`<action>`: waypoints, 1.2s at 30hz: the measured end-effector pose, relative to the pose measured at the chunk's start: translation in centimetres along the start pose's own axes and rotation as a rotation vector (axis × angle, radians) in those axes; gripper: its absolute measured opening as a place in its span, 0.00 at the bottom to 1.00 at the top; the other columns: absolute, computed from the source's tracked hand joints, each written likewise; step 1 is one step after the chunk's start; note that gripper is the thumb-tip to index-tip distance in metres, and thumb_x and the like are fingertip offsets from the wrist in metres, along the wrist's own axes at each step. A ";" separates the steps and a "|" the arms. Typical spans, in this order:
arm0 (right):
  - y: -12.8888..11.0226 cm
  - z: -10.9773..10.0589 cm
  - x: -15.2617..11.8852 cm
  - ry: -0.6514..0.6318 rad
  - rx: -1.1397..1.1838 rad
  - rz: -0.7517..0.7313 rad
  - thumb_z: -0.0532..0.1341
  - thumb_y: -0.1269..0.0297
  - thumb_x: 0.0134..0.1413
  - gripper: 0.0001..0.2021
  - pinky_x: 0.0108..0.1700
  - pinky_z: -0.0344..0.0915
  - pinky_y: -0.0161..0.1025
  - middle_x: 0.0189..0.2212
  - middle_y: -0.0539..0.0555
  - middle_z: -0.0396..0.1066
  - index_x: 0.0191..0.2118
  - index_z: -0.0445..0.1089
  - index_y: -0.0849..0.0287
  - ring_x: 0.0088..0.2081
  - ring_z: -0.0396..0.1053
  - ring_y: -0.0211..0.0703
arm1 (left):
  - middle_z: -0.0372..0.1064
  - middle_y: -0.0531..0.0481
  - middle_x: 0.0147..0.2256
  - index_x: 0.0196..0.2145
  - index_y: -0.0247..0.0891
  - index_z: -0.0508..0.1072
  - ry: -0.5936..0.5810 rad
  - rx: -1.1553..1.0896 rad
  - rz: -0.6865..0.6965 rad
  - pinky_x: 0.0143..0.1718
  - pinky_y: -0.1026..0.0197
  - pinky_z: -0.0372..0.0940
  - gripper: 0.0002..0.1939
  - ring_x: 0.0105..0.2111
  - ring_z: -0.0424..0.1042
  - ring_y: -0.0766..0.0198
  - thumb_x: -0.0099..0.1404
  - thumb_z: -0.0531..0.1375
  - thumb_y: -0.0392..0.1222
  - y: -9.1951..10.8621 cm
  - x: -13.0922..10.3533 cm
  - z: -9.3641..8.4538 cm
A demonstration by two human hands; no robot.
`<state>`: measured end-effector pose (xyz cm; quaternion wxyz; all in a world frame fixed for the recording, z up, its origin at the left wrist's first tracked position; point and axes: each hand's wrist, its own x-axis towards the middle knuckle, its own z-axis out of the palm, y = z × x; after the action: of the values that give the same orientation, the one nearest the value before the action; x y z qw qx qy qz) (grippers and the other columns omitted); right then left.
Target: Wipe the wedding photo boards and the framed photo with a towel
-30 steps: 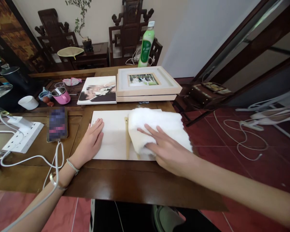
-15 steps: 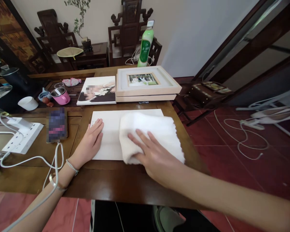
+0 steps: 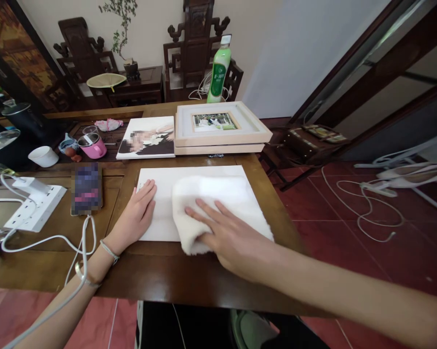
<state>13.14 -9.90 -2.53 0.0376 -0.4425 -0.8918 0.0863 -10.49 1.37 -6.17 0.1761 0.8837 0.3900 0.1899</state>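
Note:
A flat white panel (image 3: 163, 208) lies on the brown wooden table. My left hand (image 3: 141, 211) rests on the panel's left end, fingers stretched out and holding nothing. Over the right part of the panel spreads a fluffy white towel (image 3: 203, 194), folded, with its near left corner curled past the panel's front edge. My right hand (image 3: 227, 237) presses down on the towel with its fingers spread on top, the thumb tucked by the curled fold. Most of the panel's right side is hidden under towel and arm.
Behind the panel sit stacked wooden picture frames (image 3: 223, 142) and a photo panel (image 3: 147, 138). A green bottle (image 3: 218, 72) stands behind them. Leftward are a phone (image 3: 86, 189), a power strip (image 3: 36, 206), a pink mug (image 3: 94, 149) and a white cup (image 3: 43, 156). A white cable crosses my left forearm.
My right hand has slid the towel a little to the left and toward me across the panel. The left hand has stayed in place.

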 end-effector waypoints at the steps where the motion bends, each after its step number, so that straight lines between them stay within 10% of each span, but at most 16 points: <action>1: 0.8 -0.4 0.8 -0.023 -0.005 0.019 0.57 0.83 0.44 0.22 0.61 0.51 0.69 0.66 0.68 0.52 0.47 0.75 0.65 0.66 0.45 0.70 | 0.53 0.38 0.66 0.63 0.38 0.59 0.000 0.000 0.000 0.67 0.39 0.42 0.24 0.67 0.49 0.52 0.72 0.45 0.41 0.0 0.0 0.0; 11: 4.4 -1.3 6.6 -0.010 -0.136 0.161 0.52 0.85 0.49 0.25 0.61 0.51 0.68 0.66 0.68 0.52 0.53 0.69 0.67 0.67 0.44 0.69 | 0.52 0.38 0.66 0.63 0.37 0.59 -0.006 -0.004 -0.004 0.67 0.39 0.42 0.24 0.67 0.48 0.52 0.73 0.45 0.41 -0.1 0.0 0.0; 26: -5.2 -0.2 -0.6 0.012 0.012 -0.140 0.61 0.67 0.54 0.09 0.54 0.60 0.72 0.61 0.69 0.61 0.38 0.77 0.60 0.61 0.57 0.75 | 0.53 0.37 0.66 0.63 0.36 0.59 -0.001 0.019 0.017 0.67 0.40 0.44 0.24 0.67 0.49 0.52 0.72 0.45 0.40 -0.1 0.0 0.0; 36: 1.4 -1.7 6.5 -0.153 -0.055 0.101 0.58 0.82 0.49 0.25 0.63 0.48 0.67 0.67 0.66 0.48 0.55 0.69 0.66 0.67 0.41 0.68 | 0.53 0.38 0.66 0.63 0.35 0.60 -0.007 0.012 0.009 0.67 0.41 0.42 0.24 0.67 0.48 0.53 0.73 0.44 0.41 -0.2 0.0 0.1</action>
<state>10.54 -3.70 -1.14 -0.0473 -0.4799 -0.8706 0.0973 -10.59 1.47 -6.30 0.1711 0.8871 0.3866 0.1854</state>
